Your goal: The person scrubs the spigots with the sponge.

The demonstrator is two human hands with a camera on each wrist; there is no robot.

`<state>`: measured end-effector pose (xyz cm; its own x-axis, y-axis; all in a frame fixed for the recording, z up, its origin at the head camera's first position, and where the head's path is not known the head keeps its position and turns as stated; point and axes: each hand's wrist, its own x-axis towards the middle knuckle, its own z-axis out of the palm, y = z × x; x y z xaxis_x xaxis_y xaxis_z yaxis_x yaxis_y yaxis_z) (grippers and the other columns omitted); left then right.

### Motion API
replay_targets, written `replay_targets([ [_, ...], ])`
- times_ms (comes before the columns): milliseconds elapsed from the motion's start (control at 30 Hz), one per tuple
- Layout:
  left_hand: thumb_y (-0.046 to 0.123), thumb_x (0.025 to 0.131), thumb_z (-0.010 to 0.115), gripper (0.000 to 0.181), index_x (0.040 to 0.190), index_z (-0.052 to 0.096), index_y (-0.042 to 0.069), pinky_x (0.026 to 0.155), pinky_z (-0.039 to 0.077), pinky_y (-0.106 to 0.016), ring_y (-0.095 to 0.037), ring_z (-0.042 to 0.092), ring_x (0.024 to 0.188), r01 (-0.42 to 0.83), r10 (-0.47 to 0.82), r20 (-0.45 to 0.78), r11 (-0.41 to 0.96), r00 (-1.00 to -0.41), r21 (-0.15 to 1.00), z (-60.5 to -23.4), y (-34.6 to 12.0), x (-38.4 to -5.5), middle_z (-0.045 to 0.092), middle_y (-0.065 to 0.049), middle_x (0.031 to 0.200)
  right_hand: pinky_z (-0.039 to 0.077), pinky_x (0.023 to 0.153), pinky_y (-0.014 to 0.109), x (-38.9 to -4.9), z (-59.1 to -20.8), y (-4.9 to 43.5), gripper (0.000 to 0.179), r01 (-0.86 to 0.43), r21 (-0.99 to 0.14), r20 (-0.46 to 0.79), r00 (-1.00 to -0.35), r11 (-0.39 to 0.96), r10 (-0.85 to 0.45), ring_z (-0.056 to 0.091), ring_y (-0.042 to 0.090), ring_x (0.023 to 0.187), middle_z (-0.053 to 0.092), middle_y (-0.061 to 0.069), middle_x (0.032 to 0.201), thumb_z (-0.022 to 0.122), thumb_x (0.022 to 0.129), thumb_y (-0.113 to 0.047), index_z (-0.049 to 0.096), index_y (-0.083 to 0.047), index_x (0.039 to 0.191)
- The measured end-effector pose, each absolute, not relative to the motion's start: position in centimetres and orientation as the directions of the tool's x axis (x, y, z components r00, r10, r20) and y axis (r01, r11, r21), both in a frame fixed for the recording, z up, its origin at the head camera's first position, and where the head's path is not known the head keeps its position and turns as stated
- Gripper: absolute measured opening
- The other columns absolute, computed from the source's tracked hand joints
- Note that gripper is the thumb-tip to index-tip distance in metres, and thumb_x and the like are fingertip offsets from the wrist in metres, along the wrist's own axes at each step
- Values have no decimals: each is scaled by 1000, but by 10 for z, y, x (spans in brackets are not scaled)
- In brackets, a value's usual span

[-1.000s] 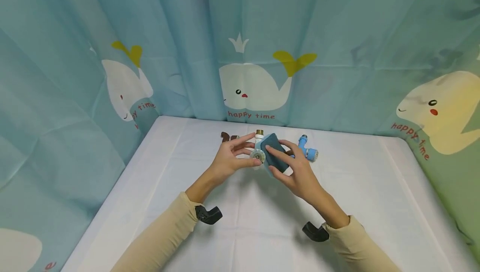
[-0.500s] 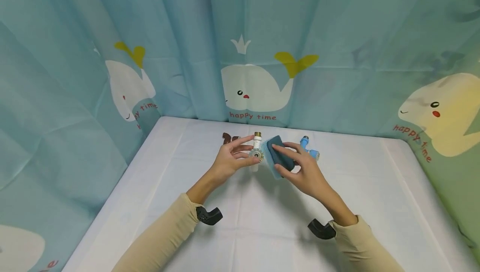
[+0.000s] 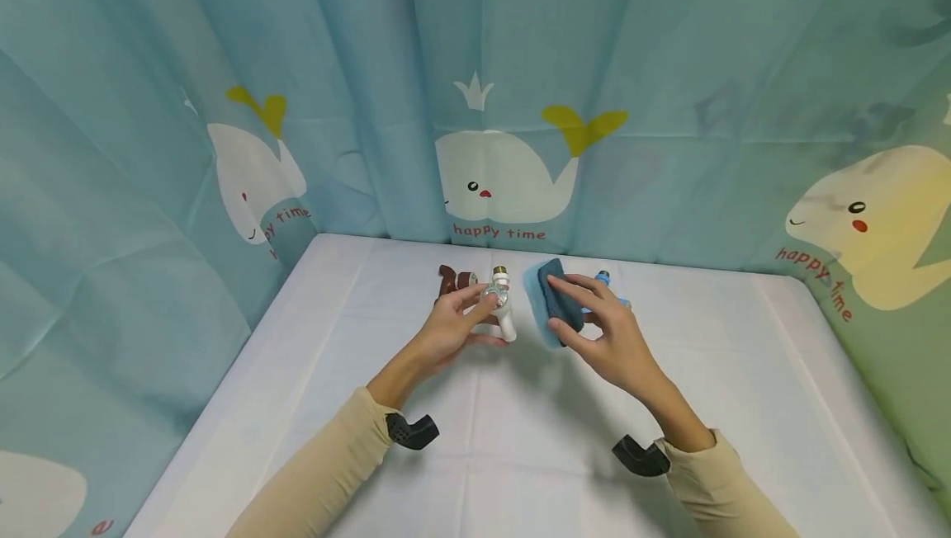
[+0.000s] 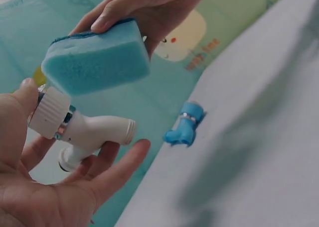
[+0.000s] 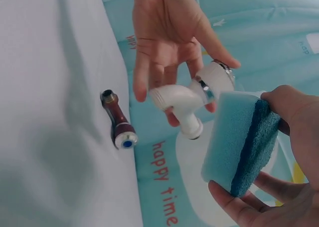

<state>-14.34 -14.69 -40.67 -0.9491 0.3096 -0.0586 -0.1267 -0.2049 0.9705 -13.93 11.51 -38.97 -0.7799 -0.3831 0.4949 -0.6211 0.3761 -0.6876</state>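
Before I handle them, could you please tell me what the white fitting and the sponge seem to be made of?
White fitting: plastic or painted metal, judging by its smooth, slightly glossy body; its golden end looks like brass. Sponge: probably foam, matte and finely porous, with a rougher dark-blue scouring layer.

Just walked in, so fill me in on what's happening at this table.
A person is holding a white valve in the left hand and a blue sponge in the right hand. Both are held up above the white table; the sponge's pale side faces the valve, with a gap between them. A brown valve lies on the table beyond the left hand, and a blue valve lies beyond the right.
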Motion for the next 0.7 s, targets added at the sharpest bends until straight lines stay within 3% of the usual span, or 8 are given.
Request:
replay_targets([
  [100, 19, 108, 54, 51, 152, 43, -4, 87, 60, -49, -29, 62, 111, -136, 308, -73, -186, -949, 973, -407, -146, -142, 45, -25, 146, 61, 84, 34, -139, -391, 118, 55, -622, -687, 500, -780, 375, -377, 61, 30, 120, 55, 14, 144, 79, 90, -7, 63, -14, 142],
  [233, 0, 103, 59, 52, 151, 43, -7, 88, 60, -47, -36, 59, 121, -103, 311, -46, -167, -949, 981, -409, -146, -140, 45, -27, 145, 61, 84, 35, -139, -393, 120, 55, -614, -687, 490, -786, 388, -376, 62, 31, 119, 55, 14, 144, 79, 90, -7, 63, -13, 143],
  [367, -13, 94, 64, 53, 145, 50, -8, 84, 62, -46, -28, 66, 112, -27, 294, 13, -133, -956, 991, -410, -147, -139, 54, -25, 137, 61, 84, 39, -138, -393, 121, 56, -606, -690, 477, -792, 396, -381, 62, 31, 119, 54, 14, 144, 79, 91, -9, 62, -14, 143],
  [467, -11, 92, 69, 63, 150, 47, -1, 80, 62, -44, -21, 69, 101, 7, 274, 31, -86, -961, 996, -409, -147, -139, 56, -24, 138, 61, 84, 38, -139, -392, 122, 56, -614, -680, 481, -786, 400, -388, 62, 32, 119, 54, 14, 144, 80, 90, -9, 63, -14, 143],
  [600, -12, 87, 74, 91, 162, 31, 15, 75, 63, -39, -19, 71, 96, -31, 241, -14, -69, -971, 997, -408, -148, -140, 56, -23, 141, 61, 82, 37, -141, -388, 122, 56, -645, -652, 507, -762, 399, -404, 63, 32, 118, 55, 15, 144, 81, 89, -7, 63, -15, 142],
  [700, -14, 84, 76, 95, 162, 32, 17, 75, 62, -35, -18, 72, 93, -74, 225, -51, -93, -973, 993, -408, -149, -140, 57, -23, 139, 61, 81, 39, -142, -384, 123, 57, -662, -637, 520, -747, 394, -414, 62, 31, 119, 54, 14, 145, 81, 89, -7, 63, -16, 142],
])
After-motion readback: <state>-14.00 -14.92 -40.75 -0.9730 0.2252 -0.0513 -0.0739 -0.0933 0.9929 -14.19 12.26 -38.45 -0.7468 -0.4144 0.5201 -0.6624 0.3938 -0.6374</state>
